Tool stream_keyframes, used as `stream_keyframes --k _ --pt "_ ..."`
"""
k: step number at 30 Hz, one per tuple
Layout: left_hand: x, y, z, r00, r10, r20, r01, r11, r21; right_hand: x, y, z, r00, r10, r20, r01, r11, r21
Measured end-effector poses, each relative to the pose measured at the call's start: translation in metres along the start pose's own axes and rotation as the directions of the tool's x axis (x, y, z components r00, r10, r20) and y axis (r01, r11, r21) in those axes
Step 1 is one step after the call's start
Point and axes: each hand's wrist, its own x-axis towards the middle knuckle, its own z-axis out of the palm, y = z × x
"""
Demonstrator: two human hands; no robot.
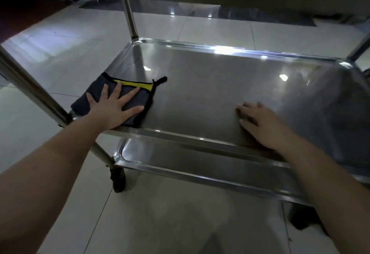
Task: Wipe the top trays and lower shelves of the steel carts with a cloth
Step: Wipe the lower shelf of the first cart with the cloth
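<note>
Head view. Your left hand (pixel 112 105) lies flat on the cloth (pixel 143 98), grip spread, pressing it to the shelf (pixel 220 85) at its near-left corner. The cloth is dark grey, black-edged, with a yellow strip along its far side. Your right hand (pixel 260 125) rests on the same shelf by the near edge, well apart from the cloth. Its grip is loose, holds nothing, and is slightly blurred. A lower shelf (pixel 180 161) shows beneath.
</note>
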Motion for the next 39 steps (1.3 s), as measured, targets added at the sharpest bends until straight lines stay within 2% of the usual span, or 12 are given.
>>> stream_keyframes --k 2,4,8,14,16,18,21,27,30,35,39 --pt "-0.004 0.005 0.000 0.999 -0.034 0.015 0.034 0.999 -0.004 -0.018 0.016 0.005 0.999 0.046 0.020 -0.041 0.978 -0.202" --pt "-0.008 0.020 -0.001 0.996 -0.077 0.045 0.077 0.997 -0.006 -0.017 0.019 0.011 0.997 0.070 0.019 -0.063 0.967 -0.248" --pt "-0.018 0.087 0.004 0.996 -0.046 0.076 0.047 0.999 -0.011 -0.008 0.023 0.015 0.996 0.084 0.013 -0.079 0.971 -0.228" --pt "-0.042 0.250 0.022 0.995 0.088 0.036 -0.087 0.996 -0.023 -0.009 0.026 0.017 0.992 0.099 -0.077 -0.110 0.980 -0.167" --pt "-0.046 0.272 0.023 0.995 0.097 0.035 -0.096 0.995 -0.021 -0.010 0.027 0.017 0.991 0.089 -0.103 -0.107 0.977 -0.185" --pt "-0.045 0.264 0.021 0.994 0.103 0.038 -0.101 0.994 -0.037 -0.011 0.027 0.017 0.993 0.076 -0.093 -0.092 0.977 -0.191" --pt "-0.041 0.213 0.017 0.995 0.096 0.012 -0.096 0.995 -0.032 -0.010 0.027 0.016 0.994 0.082 -0.071 -0.095 0.976 -0.194" --pt "-0.026 0.068 -0.004 0.993 -0.105 0.050 0.107 0.993 -0.053 -0.007 0.028 0.018 0.992 0.096 -0.076 -0.110 0.971 -0.213" --pt "-0.021 0.030 -0.010 0.980 -0.181 0.086 0.186 0.981 -0.054 -0.007 0.025 0.020 0.991 0.099 -0.086 -0.116 0.970 -0.214" --pt "-0.020 0.052 -0.009 0.985 -0.150 0.083 0.155 0.986 -0.056 -0.005 0.021 0.023 0.992 0.109 -0.070 -0.124 0.958 -0.258" --pt "-0.024 0.154 0.004 0.998 0.051 0.041 -0.049 0.998 -0.040 -0.006 0.021 0.022 0.992 0.117 -0.052 -0.126 0.963 -0.240"
